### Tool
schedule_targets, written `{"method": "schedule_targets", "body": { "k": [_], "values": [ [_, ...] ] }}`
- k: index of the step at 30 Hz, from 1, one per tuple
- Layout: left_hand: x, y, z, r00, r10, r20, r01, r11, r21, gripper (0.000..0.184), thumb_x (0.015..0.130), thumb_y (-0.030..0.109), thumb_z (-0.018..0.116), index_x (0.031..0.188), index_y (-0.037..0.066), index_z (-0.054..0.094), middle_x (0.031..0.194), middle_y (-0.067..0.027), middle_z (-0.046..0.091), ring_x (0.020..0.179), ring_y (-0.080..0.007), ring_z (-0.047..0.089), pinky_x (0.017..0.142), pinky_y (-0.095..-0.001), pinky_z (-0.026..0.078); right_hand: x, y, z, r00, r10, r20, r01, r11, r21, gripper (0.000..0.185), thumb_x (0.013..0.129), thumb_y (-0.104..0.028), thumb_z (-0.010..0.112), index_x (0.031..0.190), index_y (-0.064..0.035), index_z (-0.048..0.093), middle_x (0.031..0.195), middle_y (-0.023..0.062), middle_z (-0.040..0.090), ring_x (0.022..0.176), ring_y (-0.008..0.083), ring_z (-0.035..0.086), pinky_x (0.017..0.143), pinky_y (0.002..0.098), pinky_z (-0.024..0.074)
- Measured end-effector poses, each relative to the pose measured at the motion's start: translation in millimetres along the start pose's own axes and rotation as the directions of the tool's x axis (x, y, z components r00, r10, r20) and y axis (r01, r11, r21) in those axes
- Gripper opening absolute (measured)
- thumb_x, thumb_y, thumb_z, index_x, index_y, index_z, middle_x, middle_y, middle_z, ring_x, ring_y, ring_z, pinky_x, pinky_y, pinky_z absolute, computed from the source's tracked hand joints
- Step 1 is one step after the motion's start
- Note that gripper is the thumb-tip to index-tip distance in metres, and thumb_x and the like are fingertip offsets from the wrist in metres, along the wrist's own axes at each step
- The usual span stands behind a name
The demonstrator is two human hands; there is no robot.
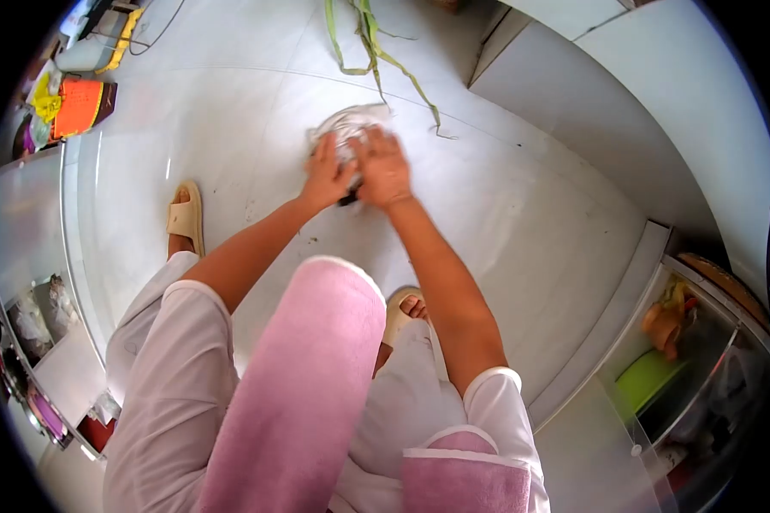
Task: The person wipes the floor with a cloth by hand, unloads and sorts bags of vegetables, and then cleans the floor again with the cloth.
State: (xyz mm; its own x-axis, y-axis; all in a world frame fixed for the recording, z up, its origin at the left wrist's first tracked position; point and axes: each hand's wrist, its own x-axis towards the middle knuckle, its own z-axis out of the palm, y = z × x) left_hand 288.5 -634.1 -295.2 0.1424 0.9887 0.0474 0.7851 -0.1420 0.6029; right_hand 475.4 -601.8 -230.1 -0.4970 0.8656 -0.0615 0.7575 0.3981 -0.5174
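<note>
A crumpled whitish cloth (pixel 352 121) lies on the pale tiled floor (pixel 231 171), with a dark patch showing at its near edge. My left hand (pixel 325 176) grips the cloth's left side, its fingers pointing away from me. Close beside it, my right hand (pixel 383 168) presses down on the right side, fingers bent into the fabric and slightly blurred. Both hands partly hide the cloth. Just beyond it, long green leaf strands (pixel 370 43) trail across the floor.
Sandalled feet (pixel 185 215) stand apart on the floor. On the left is a glass-fronted cabinet (pixel 30 222) with an orange box (pixel 79 107) nearby. An open cabinet at the right holds a green item (pixel 646 380). A grey panel (pixel 565 111) rises at upper right.
</note>
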Motion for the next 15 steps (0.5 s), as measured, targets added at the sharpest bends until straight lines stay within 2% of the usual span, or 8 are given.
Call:
{"method": "schedule_targets", "body": {
  "k": [1,2,5,7,9,12,13,15],
  "values": [
    [24.5,20.7,15.2,0.999,0.028,0.035,-0.027,1.000,-0.008,0.079,0.097,0.036,0.061,0.153,-0.009,0.026,0.156,-0.0311,0.032,0.146,-0.0441,0.030,0.121,-0.0466,0.024,0.6,29.9,-6.6,0.984,0.008,-0.180,-0.018,0.998,-0.055,0.069,0.068,-0.016,0.078,0.135,-0.0141,0.059,0.145,0.0166,0.050,0.140,0.0344,0.042,0.116,0.0505,0.0333],
    [51.5,46.9,30.4,0.996,0.055,0.073,-0.054,0.998,-0.019,0.081,0.097,0.039,0.060,0.152,-0.011,0.026,0.155,-0.0321,0.032,0.146,-0.0445,0.030,0.121,-0.0472,0.025,-1.0,56.0,-25.2,0.979,0.076,-0.191,-0.094,0.991,-0.092,0.063,0.072,-0.020,0.079,0.133,-0.0150,0.062,0.146,0.0111,0.052,0.139,0.0309,0.044,0.119,0.0490,0.0295],
    [119.7,124.3,82.0,0.975,0.114,0.189,-0.116,0.993,-0.001,0.084,0.096,0.039,0.061,0.152,-0.011,0.024,0.157,-0.0314,0.029,0.147,-0.0449,0.027,0.121,-0.0484,0.024,-16.6,136.2,-65.5,0.941,0.216,-0.261,-0.281,0.928,-0.246,0.058,0.079,-0.022,0.077,0.135,-0.0231,0.061,0.146,0.0035,0.052,0.137,0.0250,0.046,0.117,0.0472,0.0335],
    [141.6,176.6,109.7,0.963,0.082,0.256,-0.103,0.992,0.071,0.086,0.095,0.037,0.063,0.153,-0.010,0.022,0.159,-0.0301,0.027,0.148,-0.0427,0.027,0.120,-0.0507,0.023,-38.7,170.8,-91.5,0.912,0.319,-0.257,-0.378,0.897,-0.229,0.056,0.082,-0.018,0.074,0.135,-0.0283,0.060,0.148,-0.0027,0.050,0.140,0.0207,0.044,0.118,0.0482,0.0320],
    [147.9,219.6,111.0,0.925,-0.005,0.379,-0.057,0.987,0.152,0.089,0.093,0.037,0.065,0.154,-0.008,0.020,0.160,-0.0278,0.024,0.149,-0.0391,0.026,0.118,-0.0529,0.023,-59.6,191.0,-102.6,0.896,0.373,-0.241,-0.423,0.883,-0.204,0.060,0.083,-0.015,0.073,0.139,-0.0288,0.056,0.151,-0.0024,0.048,0.142,0.0218,0.042,0.119,0.0475,0.0318],
    [149.2,221.8,149.7,0.911,0.218,0.350,-0.232,0.973,-0.001,0.090,0.092,0.039,0.067,0.154,-0.008,0.022,0.161,-0.0267,0.023,0.146,-0.0430,0.028,0.117,-0.0522,0.024,-91.4,197.4,-107.0,0.832,0.476,-0.286,-0.523,0.845,-0.114,0.066,0.082,-0.008,0.074,0.141,-0.0285,0.054,0.154,0.0001,0.046,0.142,0.0243,0.041,0.118,0.0468,0.0329],
    [149.3,229.2,156.5,0.906,0.267,0.327,-0.281,0.960,-0.005,0.091,0.091,0.041,0.069,0.155,-0.005,0.024,0.162,-0.0260,0.022,0.142,-0.0471,0.031,0.116,-0.0516,0.027,-101.7,198.8,-108.0,0.804,0.510,-0.306,-0.554,0.829,-0.076,0.068,0.081,-0.006,0.074,0.142,-0.0284,0.054,0.154,0.0010,0.045,0.143,0.0251,0.041,0.118,0.0466,0.0331],
    [151.0,252.5,161.3,0.851,0.249,0.462,-0.272,0.962,-0.017,0.090,0.091,0.041,0.069,0.155,-0.003,0.025,0.162,-0.0254,0.022,0.140,-0.0490,0.033,0.115,-0.0518,0.028,-120.2,200.5,-111.9,0.736,0.602,-0.310,-0.639,0.769,-0.024,0.069,0.081,-0.004,0.075,0.142,-0.0277,0.054,0.155,0.0028,0.044,0.143,0.0256,0.040,0.118,0.0467,0.0335]
  ]
}}
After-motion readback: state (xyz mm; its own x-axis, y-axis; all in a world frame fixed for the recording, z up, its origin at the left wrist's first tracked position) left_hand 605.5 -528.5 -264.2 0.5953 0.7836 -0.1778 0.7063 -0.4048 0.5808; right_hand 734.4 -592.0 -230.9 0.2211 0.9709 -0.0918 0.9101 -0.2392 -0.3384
